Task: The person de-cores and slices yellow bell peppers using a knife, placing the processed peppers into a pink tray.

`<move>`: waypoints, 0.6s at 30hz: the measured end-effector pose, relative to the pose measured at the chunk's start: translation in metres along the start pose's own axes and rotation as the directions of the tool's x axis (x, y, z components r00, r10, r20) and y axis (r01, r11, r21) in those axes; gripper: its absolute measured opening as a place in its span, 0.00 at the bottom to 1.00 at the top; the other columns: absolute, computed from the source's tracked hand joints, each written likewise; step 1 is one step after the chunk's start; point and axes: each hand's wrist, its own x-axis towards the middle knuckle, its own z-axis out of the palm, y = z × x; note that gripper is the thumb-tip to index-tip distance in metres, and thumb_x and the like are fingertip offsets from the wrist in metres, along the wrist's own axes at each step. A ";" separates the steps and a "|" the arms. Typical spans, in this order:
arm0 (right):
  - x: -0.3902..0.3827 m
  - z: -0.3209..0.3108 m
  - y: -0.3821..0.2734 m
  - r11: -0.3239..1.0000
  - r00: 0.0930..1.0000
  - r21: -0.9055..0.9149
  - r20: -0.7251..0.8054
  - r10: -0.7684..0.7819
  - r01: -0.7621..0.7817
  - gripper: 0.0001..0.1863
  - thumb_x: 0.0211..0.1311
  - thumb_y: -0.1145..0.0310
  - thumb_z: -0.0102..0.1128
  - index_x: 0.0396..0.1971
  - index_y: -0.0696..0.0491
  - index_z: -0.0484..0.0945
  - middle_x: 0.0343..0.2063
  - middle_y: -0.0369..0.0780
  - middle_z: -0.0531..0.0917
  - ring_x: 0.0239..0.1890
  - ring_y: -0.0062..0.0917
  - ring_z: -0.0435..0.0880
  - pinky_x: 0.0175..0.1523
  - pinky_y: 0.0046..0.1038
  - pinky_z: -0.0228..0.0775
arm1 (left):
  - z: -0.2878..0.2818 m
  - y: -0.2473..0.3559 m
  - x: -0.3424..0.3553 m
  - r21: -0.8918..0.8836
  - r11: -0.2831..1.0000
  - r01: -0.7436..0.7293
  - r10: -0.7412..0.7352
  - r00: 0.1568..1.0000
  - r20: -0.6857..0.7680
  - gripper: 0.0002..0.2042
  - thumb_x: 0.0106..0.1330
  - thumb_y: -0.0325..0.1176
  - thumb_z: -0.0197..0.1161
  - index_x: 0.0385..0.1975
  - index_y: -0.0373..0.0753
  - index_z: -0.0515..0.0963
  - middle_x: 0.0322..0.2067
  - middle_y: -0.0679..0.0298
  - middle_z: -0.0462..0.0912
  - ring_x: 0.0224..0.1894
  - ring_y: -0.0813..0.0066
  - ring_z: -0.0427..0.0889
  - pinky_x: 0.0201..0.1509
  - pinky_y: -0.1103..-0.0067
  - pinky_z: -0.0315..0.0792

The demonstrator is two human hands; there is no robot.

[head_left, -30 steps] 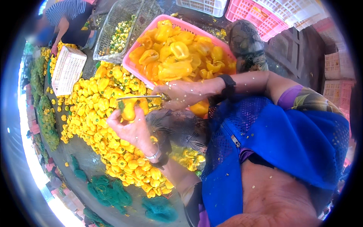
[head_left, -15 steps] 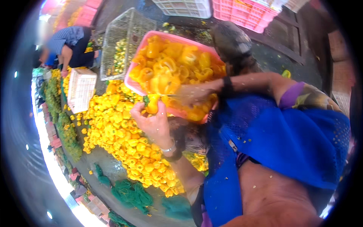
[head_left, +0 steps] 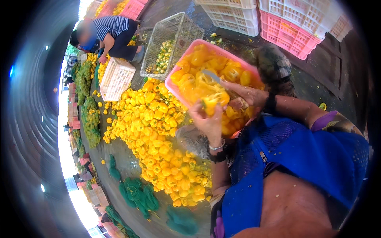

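Observation:
My left hand (head_left: 208, 123) is closed around a yellow bell pepper (head_left: 217, 98) above the near edge of a pink basin (head_left: 171, 88). Just to its right, my right hand (head_left: 251, 94) grips a knife (head_left: 211, 75); its pale blade points left across the basin and the handle is hidden in my fingers. Yellow peppers (head_left: 198, 57) fill the basin, and several look cut open. Left of the basin, a large heap of whole yellow peppers (head_left: 158, 146) spreads over the floor. Motion blurs the held pepper, so its cut cannot be made out.
A grey crate (head_left: 152, 59) of trimmings stands beyond the basin, with a white crate (head_left: 119, 73) to its left. A person (head_left: 115, 33) bends over peppers there. Stacked white crates (head_left: 234, 20) and a pink crate (head_left: 283, 35) stand far right. Green netting (head_left: 139, 196) lies near left.
The view has shifted, so the scene sits farther right. My left hand has brought its pepper over the basin beside my right hand, where the knife blade now shows.

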 end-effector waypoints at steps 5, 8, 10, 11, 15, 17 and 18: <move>0.010 -0.020 0.013 0.789 0.946 -0.574 -0.072 -0.315 0.219 0.16 0.59 0.54 0.58 0.31 0.53 0.76 0.11 0.33 0.73 0.07 0.12 0.64 0.11 0.13 0.55 | 0.000 0.002 -0.014 0.048 0.998 0.051 -0.056 0.992 0.109 0.25 0.50 0.24 0.71 0.45 0.34 0.64 0.49 0.56 0.66 0.51 0.73 0.69 0.55 0.76 0.66; -0.003 0.004 -0.005 0.872 0.961 -0.468 -0.144 -0.236 0.144 0.15 0.57 0.56 0.61 0.27 0.53 0.74 0.10 0.32 0.71 0.09 0.14 0.68 0.13 0.16 0.57 | -0.010 0.002 -0.017 0.021 0.973 0.231 -0.232 0.969 0.080 0.24 0.54 0.32 0.70 0.46 0.34 0.66 0.41 0.60 0.72 0.39 0.77 0.74 0.40 0.82 0.71; -0.001 0.008 -0.004 0.779 0.924 -0.606 -0.185 -0.335 0.161 0.15 0.55 0.58 0.62 0.30 0.57 0.75 0.13 0.34 0.74 0.13 0.16 0.72 0.18 0.17 0.61 | -0.013 -0.001 -0.021 0.022 0.928 0.371 -0.371 0.921 0.116 0.23 0.57 0.37 0.69 0.47 0.33 0.67 0.34 0.62 0.76 0.30 0.80 0.76 0.28 0.85 0.71; 0.001 0.010 -0.004 0.725 0.901 -0.669 -0.198 -0.387 0.164 0.16 0.54 0.60 0.62 0.31 0.59 0.76 0.15 0.35 0.75 0.15 0.17 0.74 0.20 0.18 0.64 | -0.014 -0.002 -0.024 0.051 0.894 0.444 -0.447 0.884 0.140 0.23 0.59 0.39 0.67 0.47 0.33 0.68 0.31 0.63 0.77 0.26 0.81 0.76 0.24 0.86 0.69; 0.011 -0.003 0.013 0.338 0.737 -0.913 -0.064 -0.673 0.229 0.22 0.50 0.63 0.63 0.41 0.65 0.75 0.24 0.43 0.81 0.26 0.24 0.80 0.32 0.24 0.73 | -0.019 -0.007 -0.025 0.134 0.818 0.559 -0.573 0.810 0.120 0.20 0.60 0.44 0.65 0.41 0.33 0.73 0.21 0.67 0.76 0.17 0.82 0.73 0.17 0.87 0.65; 0.000 0.017 0.010 0.285 0.786 -0.941 -0.033 -0.617 0.184 0.24 0.49 0.64 0.64 0.44 0.64 0.74 0.28 0.47 0.82 0.31 0.30 0.82 0.37 0.28 0.74 | -0.024 -0.033 -0.029 0.180 0.862 0.473 -0.494 0.864 0.096 0.19 0.61 0.44 0.64 0.39 0.33 0.75 0.19 0.67 0.75 0.15 0.83 0.72 0.16 0.87 0.64; -0.005 0.023 0.007 0.259 0.803 -0.952 -0.025 -0.596 0.163 0.25 0.48 0.64 0.64 0.45 0.64 0.73 0.30 0.49 0.82 0.33 0.33 0.83 0.40 0.30 0.74 | -0.023 -0.033 -0.028 0.206 0.856 0.474 -0.499 0.861 0.094 0.18 0.61 0.44 0.64 0.39 0.33 0.75 0.21 0.67 0.76 0.18 0.82 0.73 0.20 0.86 0.65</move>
